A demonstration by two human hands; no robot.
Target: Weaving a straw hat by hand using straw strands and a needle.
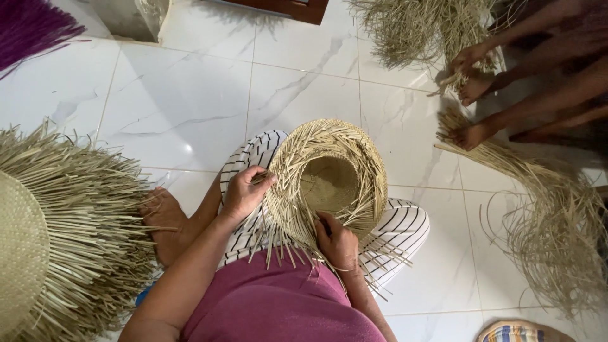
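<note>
A half-woven straw hat [329, 180] lies crown-down on my lap, its hollow facing up and loose strands sticking out around the brim. My left hand [244, 193] pinches strands at the hat's left edge. My right hand [337, 244] grips the near edge of the brim, fingers curled over the weave. Loose straw ends hang down over my striped trousers [405, 221].
A large woven straw piece [57, 240] with a fringe lies on the white tiled floor at my left. Another person's hands [472, 60] and feet handle straw bundles [544, 209] at the upper right. Purple fibres [28, 28] lie top left.
</note>
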